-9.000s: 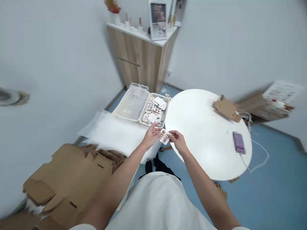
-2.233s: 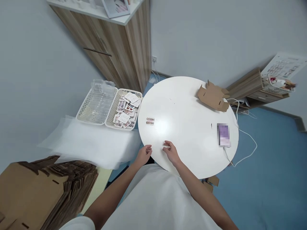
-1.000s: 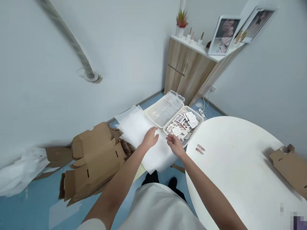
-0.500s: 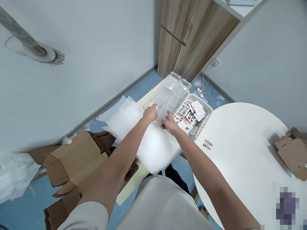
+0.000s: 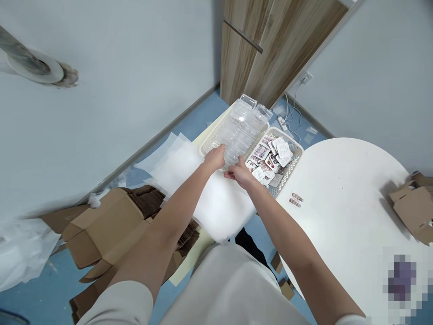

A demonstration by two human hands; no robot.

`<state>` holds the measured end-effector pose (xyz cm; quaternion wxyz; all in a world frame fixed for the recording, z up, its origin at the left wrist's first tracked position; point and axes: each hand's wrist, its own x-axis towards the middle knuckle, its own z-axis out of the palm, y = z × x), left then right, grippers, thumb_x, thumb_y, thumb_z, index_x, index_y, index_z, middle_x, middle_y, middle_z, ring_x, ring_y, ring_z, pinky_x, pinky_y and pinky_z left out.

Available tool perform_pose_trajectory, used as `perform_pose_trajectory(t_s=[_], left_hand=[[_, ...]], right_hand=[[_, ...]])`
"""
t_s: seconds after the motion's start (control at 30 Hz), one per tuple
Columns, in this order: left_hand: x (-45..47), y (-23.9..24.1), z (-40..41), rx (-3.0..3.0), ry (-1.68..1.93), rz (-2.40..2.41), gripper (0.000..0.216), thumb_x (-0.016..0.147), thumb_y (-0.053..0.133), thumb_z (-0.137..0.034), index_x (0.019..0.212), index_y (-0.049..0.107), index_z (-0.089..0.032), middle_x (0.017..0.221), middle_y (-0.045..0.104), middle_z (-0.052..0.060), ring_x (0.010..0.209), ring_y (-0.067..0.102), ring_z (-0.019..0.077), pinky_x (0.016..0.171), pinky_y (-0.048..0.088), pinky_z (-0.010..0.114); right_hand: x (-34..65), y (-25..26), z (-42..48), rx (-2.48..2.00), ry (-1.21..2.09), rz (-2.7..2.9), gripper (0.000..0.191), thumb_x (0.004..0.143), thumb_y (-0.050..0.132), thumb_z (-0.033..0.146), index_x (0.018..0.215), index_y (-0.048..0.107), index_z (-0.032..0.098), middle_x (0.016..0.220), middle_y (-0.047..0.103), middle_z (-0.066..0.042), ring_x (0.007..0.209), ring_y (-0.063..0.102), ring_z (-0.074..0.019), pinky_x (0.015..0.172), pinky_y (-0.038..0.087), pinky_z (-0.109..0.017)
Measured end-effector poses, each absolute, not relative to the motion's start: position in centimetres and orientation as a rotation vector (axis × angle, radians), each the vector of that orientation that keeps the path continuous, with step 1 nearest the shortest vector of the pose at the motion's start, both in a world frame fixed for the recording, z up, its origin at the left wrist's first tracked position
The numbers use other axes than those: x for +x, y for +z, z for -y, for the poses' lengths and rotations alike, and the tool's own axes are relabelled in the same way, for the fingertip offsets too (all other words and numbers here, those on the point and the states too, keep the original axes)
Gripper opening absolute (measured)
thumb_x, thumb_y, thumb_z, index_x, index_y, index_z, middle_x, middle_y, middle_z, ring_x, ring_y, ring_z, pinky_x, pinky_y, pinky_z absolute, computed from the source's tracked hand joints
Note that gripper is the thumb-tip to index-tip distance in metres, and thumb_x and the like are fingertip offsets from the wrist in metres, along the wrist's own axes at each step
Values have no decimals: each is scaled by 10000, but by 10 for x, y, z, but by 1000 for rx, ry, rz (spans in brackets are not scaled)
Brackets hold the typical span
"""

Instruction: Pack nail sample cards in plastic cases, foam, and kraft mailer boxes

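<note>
Clear plastic boxes (image 5: 241, 131) are stacked in rows inside a cream basket (image 5: 204, 146). At the basket's near end, my left hand (image 5: 215, 158) curls its fingers around the left side of the closest boxes. My right hand (image 5: 241, 174) grips the same end from the right, thumb up and fingers pointing left. The fingertips and the exact box edges under them are partly hidden. Against the right side stands a second cream basket (image 5: 295, 159), holding a heap of printed cards (image 5: 262, 151). White sheets (image 5: 223, 205) lie under and in front of my hands.
To the right is a round white table (image 5: 345, 216) with a small card of oval pieces (image 5: 296, 199) and a brown carton (image 5: 414, 210). Flattened cardboard (image 5: 104, 221) is piled at left, beside a white plastic bag (image 5: 23, 253). A wooden cabinet (image 5: 260, 27) stands behind the baskets.
The view has shifted slightly. Both hands stay at the near end of the box basket; the left hand's fingers have come closer in against the boxes.
</note>
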<state>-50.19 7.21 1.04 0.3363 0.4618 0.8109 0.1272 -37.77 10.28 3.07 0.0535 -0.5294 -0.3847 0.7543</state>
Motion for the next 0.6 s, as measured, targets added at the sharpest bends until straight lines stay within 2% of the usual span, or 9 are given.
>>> perform_pose_trajectory(t_s=[0.07, 0.17, 0.23, 0.47, 0.6], left_hand=[[-502, 12, -68, 1208, 383, -2135, 634, 666, 501, -16, 1253, 328, -184, 1058, 600, 96, 1012, 523, 226, 789, 404, 319], [-503, 13, -61, 1237, 493, -2171, 585, 678, 498, -39, 1229, 361, -179, 1064, 592, 82, 1000, 524, 221, 799, 409, 324], [-504, 12, -56, 1265, 584, -2193, 532, 690, 520, -79, 1199, 399, -171, 1050, 587, 76, 997, 519, 213, 822, 406, 323], [-505, 11, -34, 1332, 803, -2181, 282, 743, 513, -173, 1021, 554, -178, 978, 539, 63, 893, 534, 170, 795, 428, 296], [-498, 22, -27, 1331, 902, -2162, 253, 746, 517, -201, 992, 576, -185, 977, 503, 55, 744, 533, 123, 767, 436, 288]], right_hand=[[-375, 31, -100, -1581, 2240, 1192, 969, 619, 542, 56, 1360, -48, 258, 1115, 479, -95, 595, 587, -81, 586, 556, -249], [-370, 30, -97, -1559, 2127, 1240, 897, 618, 547, 86, 1351, 74, 293, 1272, 343, -108, 584, 567, -53, 611, 551, -254], [-367, 29, -95, -1549, 2073, 1276, 834, 620, 548, 109, 1333, 153, 288, 1304, 290, -113, 592, 561, -53, 622, 547, -269], [-358, 25, -86, -1506, 1831, 1448, 612, 623, 539, 191, 1212, 378, 233, 1150, 455, -84, 589, 529, -78, 611, 503, -298], [-348, 28, -88, -1443, 1738, 1521, 491, 625, 523, 209, 1115, 492, 191, 1053, 532, -72, 670, 523, -107, 652, 466, -299]])
